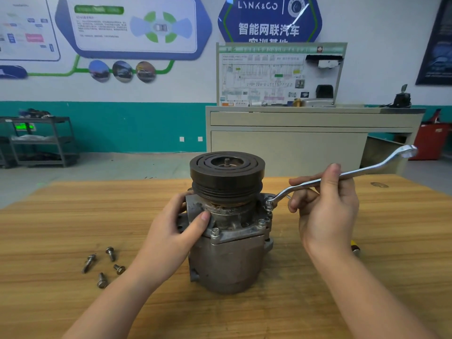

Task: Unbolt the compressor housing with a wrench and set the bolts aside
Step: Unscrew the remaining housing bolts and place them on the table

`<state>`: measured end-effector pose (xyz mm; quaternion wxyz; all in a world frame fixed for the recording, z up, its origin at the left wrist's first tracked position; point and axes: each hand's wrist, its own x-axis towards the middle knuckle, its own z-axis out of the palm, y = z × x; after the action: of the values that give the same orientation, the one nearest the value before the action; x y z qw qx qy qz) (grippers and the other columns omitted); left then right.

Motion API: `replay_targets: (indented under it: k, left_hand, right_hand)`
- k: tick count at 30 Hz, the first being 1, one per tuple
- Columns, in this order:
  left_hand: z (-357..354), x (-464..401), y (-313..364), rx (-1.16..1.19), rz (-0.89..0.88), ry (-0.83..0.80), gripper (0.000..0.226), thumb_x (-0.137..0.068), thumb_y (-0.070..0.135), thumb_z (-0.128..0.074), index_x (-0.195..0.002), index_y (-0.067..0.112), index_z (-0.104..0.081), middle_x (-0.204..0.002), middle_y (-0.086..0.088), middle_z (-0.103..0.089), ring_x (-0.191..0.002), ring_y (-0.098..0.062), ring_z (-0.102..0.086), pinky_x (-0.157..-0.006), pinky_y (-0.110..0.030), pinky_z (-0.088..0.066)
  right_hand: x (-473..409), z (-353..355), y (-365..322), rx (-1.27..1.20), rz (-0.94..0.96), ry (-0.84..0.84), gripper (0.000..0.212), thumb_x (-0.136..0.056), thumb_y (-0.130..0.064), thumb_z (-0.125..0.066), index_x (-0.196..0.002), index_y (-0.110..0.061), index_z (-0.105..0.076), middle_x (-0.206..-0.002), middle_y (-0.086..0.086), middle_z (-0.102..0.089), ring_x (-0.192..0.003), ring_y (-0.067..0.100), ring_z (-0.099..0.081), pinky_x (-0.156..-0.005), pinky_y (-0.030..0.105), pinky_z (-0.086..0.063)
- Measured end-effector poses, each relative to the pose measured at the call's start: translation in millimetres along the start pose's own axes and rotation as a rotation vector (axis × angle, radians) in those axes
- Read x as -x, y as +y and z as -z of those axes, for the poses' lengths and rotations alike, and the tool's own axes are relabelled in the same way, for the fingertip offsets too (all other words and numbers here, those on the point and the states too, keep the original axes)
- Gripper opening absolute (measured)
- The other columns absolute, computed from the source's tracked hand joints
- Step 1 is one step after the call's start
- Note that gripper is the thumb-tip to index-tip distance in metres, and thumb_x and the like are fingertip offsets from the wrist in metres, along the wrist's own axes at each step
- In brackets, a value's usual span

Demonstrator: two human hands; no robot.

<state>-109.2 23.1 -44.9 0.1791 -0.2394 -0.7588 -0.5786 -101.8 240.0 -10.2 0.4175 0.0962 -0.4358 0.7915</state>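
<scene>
Head view looks down on a wooden table (318, 277) with the compressor (228, 231) upright at its centre. At 9 o'clock the left hand (176, 231) curls round the housing; at 3 o'clock the right hand (325, 204) grips a wrench (347, 176) seated on a bolt (269, 204). Four loose bolts (105, 265) lie at 8 o'clock. At 12 o'clock stand a grey cabinet (288, 140), a teal-banded wall (122, 126) and posters (132, 25).

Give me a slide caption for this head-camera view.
Right hand turns a ring wrench on a compressor bolt; left hand steadies it; four bolts removed.
</scene>
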Motion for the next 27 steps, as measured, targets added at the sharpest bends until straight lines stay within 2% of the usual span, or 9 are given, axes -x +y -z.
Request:
replay_targets:
  k: [3,6,11,14,16,18,21,24,27]
  left_hand:
    - [1,0,-1,0.005,-0.005,-0.003,0.030,-0.081,0.043,-0.060,-0.110,0.041,-0.056,-0.106,0.028,-0.067,-0.100,0.007,-0.063,-0.072,-0.005,-0.047]
    - [2,0,-1,0.002,-0.007,-0.006,0.039,-0.076,0.057,-0.059,-0.112,0.042,-0.055,-0.107,0.028,-0.067,-0.102,0.007,-0.062,-0.073,-0.006,-0.048]
    - [1,0,0,-0.014,-0.011,0.004,0.038,-0.074,0.059,-0.059,-0.109,0.046,-0.055,-0.106,0.031,-0.066,-0.102,0.008,-0.061,-0.074,-0.005,-0.047]
    - [1,0,1,-0.010,-0.012,0.002,0.039,-0.075,0.058,-0.059,-0.110,0.044,-0.055,-0.107,0.030,-0.066,-0.101,0.008,-0.062,-0.073,-0.005,-0.048]
    - [1,0,1,-0.008,-0.009,0.000,0.034,-0.080,0.052,-0.062,-0.111,0.042,-0.056,-0.107,0.029,-0.066,-0.101,0.007,-0.062,-0.073,-0.005,-0.047]
    - [2,0,0,-0.007,-0.007,0.000,0.029,-0.084,0.048,-0.063,-0.111,0.041,-0.056,-0.107,0.029,-0.066,-0.101,0.007,-0.062,-0.073,-0.005,-0.047]
    - [1,0,0,-0.012,-0.009,0.006,0.026,-0.084,0.044,-0.061,-0.110,0.041,-0.056,-0.106,0.028,-0.067,-0.100,0.006,-0.063,-0.073,-0.007,-0.048]
    - [0,0,0,-0.001,-0.006,0.009,0.026,-0.082,0.041,-0.060,-0.108,0.039,-0.057,-0.105,0.026,-0.068,-0.099,0.005,-0.064,-0.073,-0.009,-0.049]
    - [0,0,0,0.009,0.001,0.001,0.027,-0.085,0.045,-0.064,-0.110,0.040,-0.056,-0.106,0.028,-0.067,-0.098,0.006,-0.064,-0.072,-0.007,-0.049]
  right_hand:
    - [8,0,0,0.094,0.189,-0.094,0.025,-0.100,-0.039,-0.041,-0.080,-0.027,-0.050,-0.067,0.005,-0.068,-0.035,0.017,-0.050,-0.042,0.019,-0.041]
    - [15,1,-3,0.231,0.463,-0.294,0.019,-0.099,-0.045,-0.045,-0.083,-0.041,-0.054,-0.072,0.000,-0.064,-0.041,0.014,-0.052,-0.047,0.023,-0.043]
    - [20,5,2,0.512,0.877,-0.588,0.027,-0.102,-0.033,-0.047,-0.085,-0.012,-0.054,-0.073,0.008,-0.059,-0.060,0.013,-0.055,-0.052,0.027,-0.045]
    - [23,7,5,0.549,0.936,-0.625,0.030,-0.102,-0.033,-0.046,-0.085,-0.011,-0.054,-0.075,0.009,-0.058,-0.061,0.014,-0.054,-0.051,0.027,-0.043]
    - [26,6,8,0.383,0.768,-0.543,0.028,-0.103,-0.037,-0.040,-0.086,-0.020,-0.054,-0.078,0.004,-0.057,-0.059,0.006,-0.051,-0.052,0.021,-0.039]
    - [23,3,10,0.096,0.475,-0.302,0.029,-0.103,-0.036,-0.036,-0.081,-0.026,-0.052,-0.070,0.003,-0.060,-0.044,0.010,-0.045,-0.046,0.020,-0.034]
    - [4,3,13,-0.133,-0.007,-0.002,0.037,-0.104,-0.027,-0.029,-0.073,-0.016,-0.044,-0.055,0.005,-0.058,-0.029,0.014,-0.033,-0.043,0.013,-0.028]
    - [-19,7,17,-0.205,-0.461,-0.010,0.037,-0.106,-0.027,-0.028,-0.075,-0.013,-0.044,-0.051,0.004,-0.055,-0.028,0.013,-0.033,-0.036,0.012,-0.028]
    - [-24,8,19,-0.327,-0.654,0.018,0.037,-0.105,-0.030,-0.032,-0.079,-0.010,-0.048,-0.053,0.005,-0.057,-0.034,0.011,-0.044,-0.035,0.015,-0.036]
